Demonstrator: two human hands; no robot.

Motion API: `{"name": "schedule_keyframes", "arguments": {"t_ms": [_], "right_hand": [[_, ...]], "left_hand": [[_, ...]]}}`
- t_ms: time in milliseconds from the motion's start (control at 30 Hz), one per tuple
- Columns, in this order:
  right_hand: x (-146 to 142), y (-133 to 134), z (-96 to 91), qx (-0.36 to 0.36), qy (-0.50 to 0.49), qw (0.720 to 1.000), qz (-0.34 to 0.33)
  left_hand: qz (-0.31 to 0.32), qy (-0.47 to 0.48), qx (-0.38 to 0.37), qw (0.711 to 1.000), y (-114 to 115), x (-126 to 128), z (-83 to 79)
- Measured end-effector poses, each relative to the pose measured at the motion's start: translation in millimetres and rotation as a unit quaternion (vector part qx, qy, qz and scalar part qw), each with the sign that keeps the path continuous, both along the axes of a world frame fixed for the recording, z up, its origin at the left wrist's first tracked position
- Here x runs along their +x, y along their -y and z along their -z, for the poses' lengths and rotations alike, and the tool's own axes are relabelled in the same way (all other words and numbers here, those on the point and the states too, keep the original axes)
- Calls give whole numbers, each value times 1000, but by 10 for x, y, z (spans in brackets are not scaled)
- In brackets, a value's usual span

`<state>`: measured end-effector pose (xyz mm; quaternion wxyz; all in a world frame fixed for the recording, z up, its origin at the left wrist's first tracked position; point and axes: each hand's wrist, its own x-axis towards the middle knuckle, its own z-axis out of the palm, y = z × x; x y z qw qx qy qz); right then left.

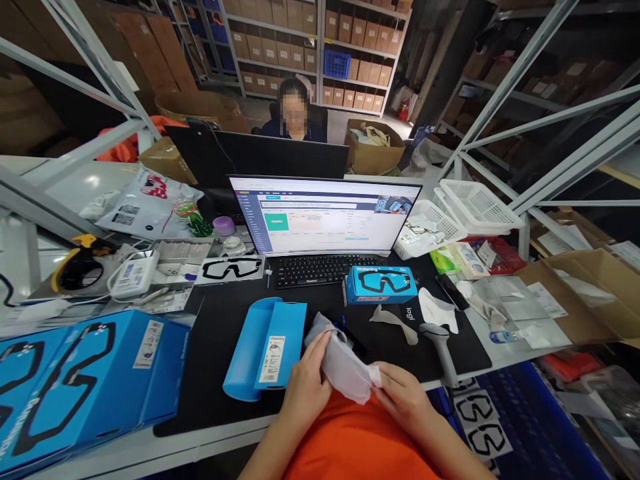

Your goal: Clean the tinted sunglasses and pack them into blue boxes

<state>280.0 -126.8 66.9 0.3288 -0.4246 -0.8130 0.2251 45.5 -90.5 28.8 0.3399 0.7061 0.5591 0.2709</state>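
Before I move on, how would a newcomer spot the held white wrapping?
Below the lit monitor and keyboard, find the near edge of the black mat. There, the left hand and right hand hold the crumpled, whitish wrapping. Unlike the white scraps on the mat, it is in both hands.

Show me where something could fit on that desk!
Bare black desk mat shows between the big blue cardboard boxes and the curved blue cardboard piece, and right of the grey handheld scanner. It's crowded around the white plastic baskets.
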Motion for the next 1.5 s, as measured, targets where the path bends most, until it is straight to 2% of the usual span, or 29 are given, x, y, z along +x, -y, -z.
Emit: {"name": "schedule_keyframes", "arguments": {"t_ms": [133,300,367,467,600,800,967,1100,1200,1333,1400,1500], "right_hand": [[-15,-56,-31,-6,34,999,-4],[-106,-177,-6,-42,-22,995,85],[-155,-188,30,-30,-15,994,107],[-236,-164,66,20,51,992,115],[-330,-146,69,81,143,981,100],[-329,-176,89,106,124,984,66],[-219,-240,72,138,170,975,45],[-248,-281,68,159,186,969,19],[-365,-283,100,146,173,972,62],[-495,-304,164,75,171,971,146],[-515,-330,185,80,192,966,156],[-489,-363,180,132,221,955,146]], "left_hand": [[14,-1,16,1000,17,30,2],[40,9,23,999,16,60,-20],[36,4,23,999,8,51,-25],[33,-9,37,999,1,13,-21],[40,-47,78,995,14,-40,-14],[99,-121,72,985,30,-77,-91],[131,-106,40,985,-39,-150,-183],[140,-89,24,986,-119,-182,-187],[139,-97,13,985,-150,-172,-149],[113,-76,9,991,-155,-104,-73],[95,-70,-2,993,-162,-66,-42],[98,-65,-14,993,-202,-50,-30]]}}
